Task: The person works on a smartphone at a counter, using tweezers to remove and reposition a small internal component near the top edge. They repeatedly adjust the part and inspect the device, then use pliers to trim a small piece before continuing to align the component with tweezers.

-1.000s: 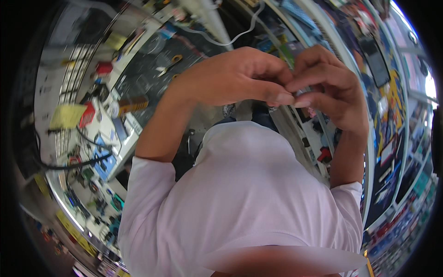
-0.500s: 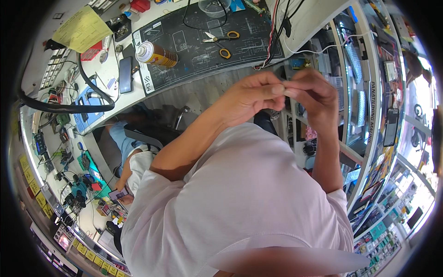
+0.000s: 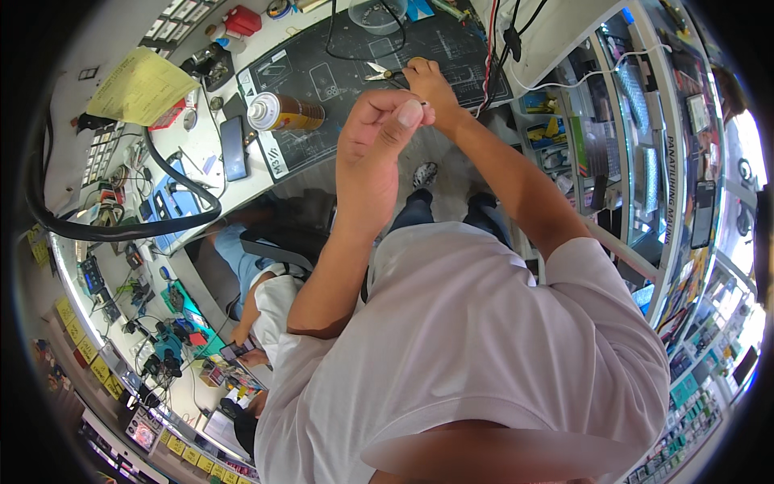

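My left hand (image 3: 380, 137) is raised in front of the bench, thumb and forefinger pinched together. A tiny dark bit (image 3: 424, 104) shows at the fingertips, too small to name. Farther out, my right hand (image 3: 432, 89) is down at the black printed work mat (image 3: 355, 81) with its fingers closed over the handles of the scissors (image 3: 379, 73). The scissors' blades point left; most of the handles is hidden under the hand. Left of my hands, a brown and orange spray can (image 3: 292, 113) with a white top lies or leans on the mat's edge.
A dark phone (image 3: 233, 148) lies left of the can. A clear tub (image 3: 376, 16) stands at the mat's far side. A thick black cable (image 3: 121, 232) loops over the left bench. On the left sits another person holding a phone (image 3: 234, 352). Glass shelves (image 3: 629, 161) stand right.
My hands have parted. The right one has moved forward and left to the scissors and closed on them; the left one has turned upward, still pinching. The view has shifted slightly.
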